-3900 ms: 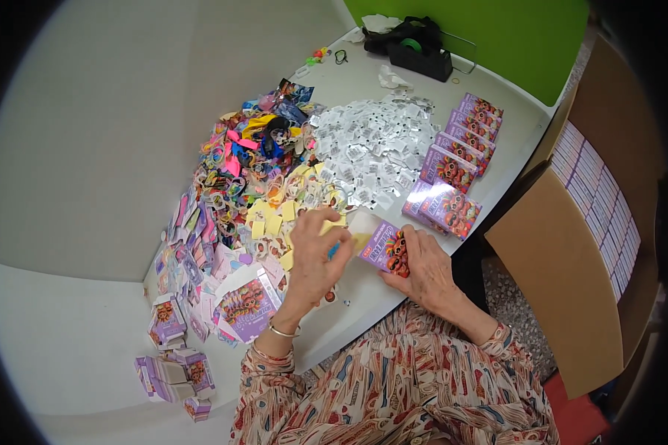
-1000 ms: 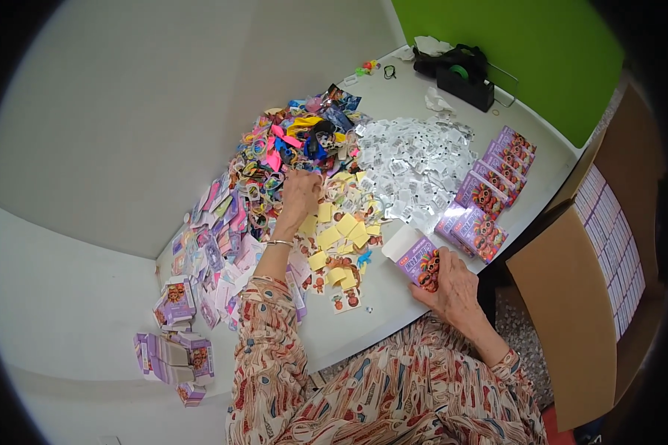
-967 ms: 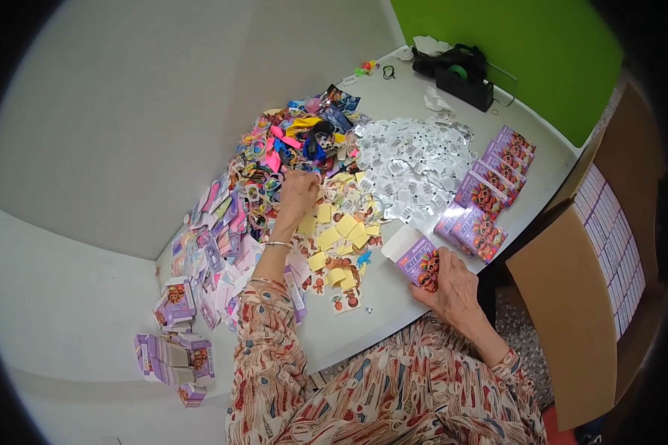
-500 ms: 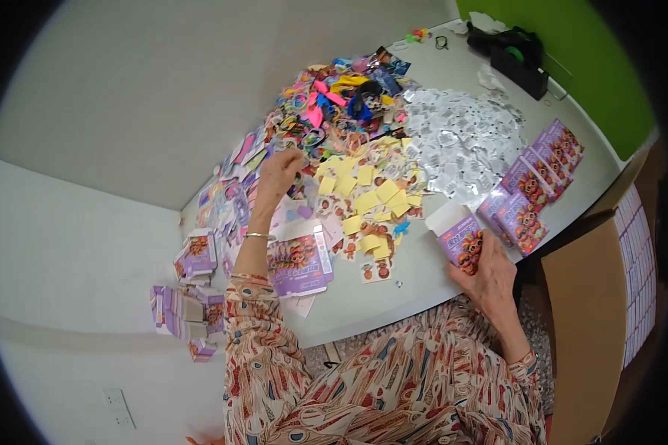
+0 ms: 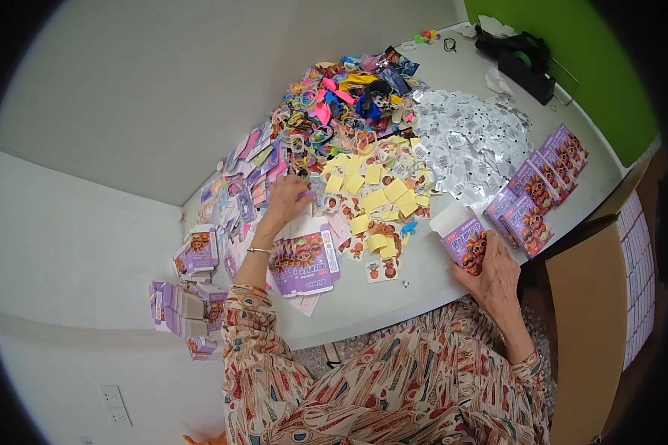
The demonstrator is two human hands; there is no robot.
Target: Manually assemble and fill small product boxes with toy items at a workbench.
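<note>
My right hand (image 5: 493, 276) is closed around a small purple printed carton (image 5: 465, 245), whose white top flap stands open away from me. On the left, my left hand (image 5: 283, 202) reaches over the table with its fingers pinched on a small flat purple piece (image 5: 305, 195); its exact kind is too small to make out. Just below that hand lies a fan of flattened purple cartons (image 5: 304, 261). Beside its fingertips spread yellow paper slips (image 5: 355, 184) and sticker sheets with cartoon figures (image 5: 383, 270).
Mixed small toys and bands (image 5: 334, 104) heap at the back, next to silver packets (image 5: 471, 141). Filled-out purple cartons (image 5: 533, 226) stand in rows at right, near a tape dispenser (image 5: 525, 74). A large cardboard box (image 5: 583, 319) is beside the table; more cartons (image 5: 174, 308) sit at left.
My left hand has come nearer to me from the toy heap and now pinches the small purple piece. My right hand keeps its hold on the carton.
</note>
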